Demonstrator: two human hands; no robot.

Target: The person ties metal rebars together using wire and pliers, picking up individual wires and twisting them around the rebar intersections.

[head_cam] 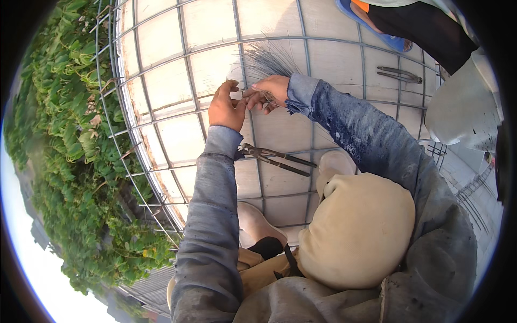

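A spread bundle of thin tie wires (268, 60) fans out beyond my right hand (268, 93), whose fingers are closed around its near end. Close against it, my left hand (228, 105) has its thumb and fingertips drawn together beside the right fingers. Whether a wire lies between the left fingertips is too small to tell. Both hands are above a crossing of the steel rebar grid (247, 117). Nearer to me, a pair of end-cutting nippers (278, 158) rests across the bars, its jaws beside my left cuff and its handles apart.
A second pair of nippers (400, 75) lies at the right on the pale formwork boards (335, 60). Another person's sandalled foot (387, 36) stands at the top right. Bars project past the left edge towards green foliage (76, 141). My shoes (258, 222) stand on the grid.
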